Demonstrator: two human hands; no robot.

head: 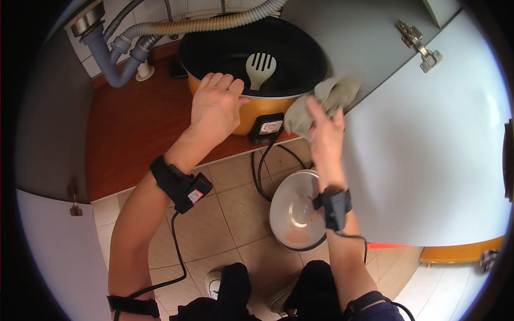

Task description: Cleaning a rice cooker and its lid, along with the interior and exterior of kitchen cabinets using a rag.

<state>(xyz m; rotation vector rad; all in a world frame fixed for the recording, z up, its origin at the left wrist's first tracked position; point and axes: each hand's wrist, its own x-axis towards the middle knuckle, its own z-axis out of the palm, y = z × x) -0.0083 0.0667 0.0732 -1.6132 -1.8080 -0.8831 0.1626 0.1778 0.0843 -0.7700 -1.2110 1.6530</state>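
Observation:
A large electric pan [265, 105] with an orange outside and black inside stands on the cabinet's brown floor board. My left hand [219, 100] grips its near rim, fingers curled over the edge. Inside the pan lies a pale slotted spatula [261, 68], its head upward and its handle cut off from view by the rim. In my right hand [327, 132], slightly blurred, is a grey-beige cloth [305, 114], beside the pan's right front. A black control unit [266, 127] with a labelled face sits on the pan's front, and a black power cord [260, 172] hangs from there to the floor.
Grey drain pipes [116, 72] and a ribbed hose [200, 26] run above and left of the pan. An open white cabinet door [421, 160] on a metal hinge [419, 46] stands at right. On the tiled floor [225, 208] is a translucent lid [295, 212], partly behind my right forearm.

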